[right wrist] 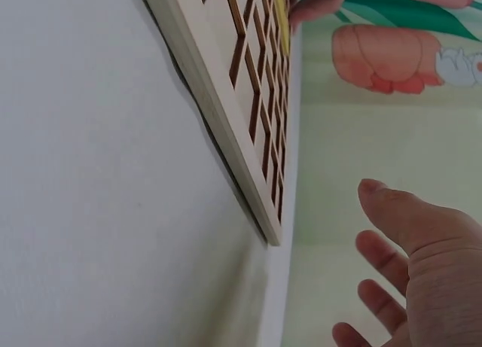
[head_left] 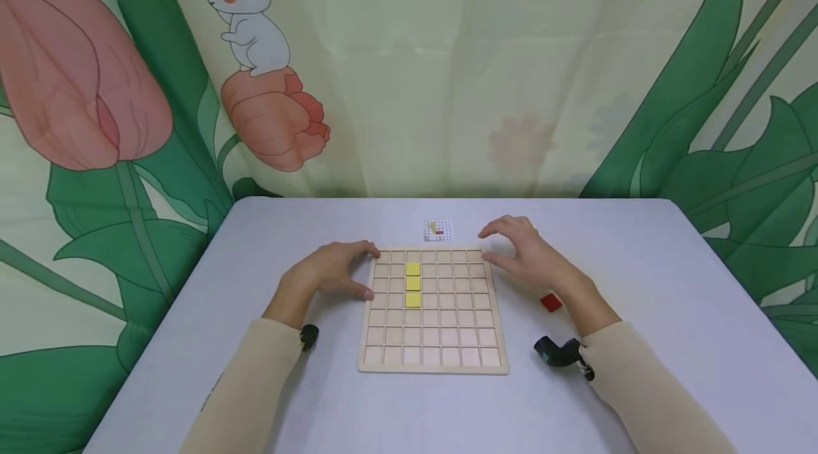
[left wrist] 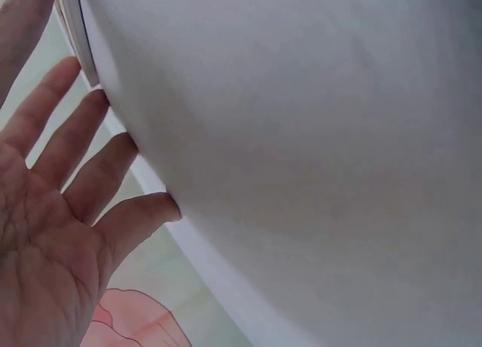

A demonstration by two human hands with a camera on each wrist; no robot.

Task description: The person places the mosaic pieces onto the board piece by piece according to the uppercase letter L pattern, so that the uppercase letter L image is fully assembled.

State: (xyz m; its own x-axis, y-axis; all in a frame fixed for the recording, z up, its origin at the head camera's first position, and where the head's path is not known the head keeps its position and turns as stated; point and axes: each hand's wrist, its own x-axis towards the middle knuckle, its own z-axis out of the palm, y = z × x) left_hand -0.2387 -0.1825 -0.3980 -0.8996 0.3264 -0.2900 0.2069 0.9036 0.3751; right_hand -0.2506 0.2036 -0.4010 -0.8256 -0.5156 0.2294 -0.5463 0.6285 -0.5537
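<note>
A wooden grid board (head_left: 447,337) lies flat on the white table. Three yellow square tiles (head_left: 413,283) stand in one column of its cells, toward the upper left. At the board's left edge, my left hand (head_left: 329,269) touches the frame with thumb and fingertips; in the left wrist view the fingers of this left hand (left wrist: 45,234) are spread and fairly straight. My right hand (head_left: 530,251) hovers around the board's top right corner, thumb close to it, holding nothing. The right wrist view shows that right hand (right wrist: 429,264) apart from the board (right wrist: 218,106), fingers loosely bent.
Beyond the board's far edge lies a small printed card (head_left: 438,230) with a grid and coloured cells. A red tile (head_left: 552,303) rests on the table (head_left: 447,411) beside the right wrist. Behind the table hangs a curtain (head_left: 409,70) with flowers and a rabbit.
</note>
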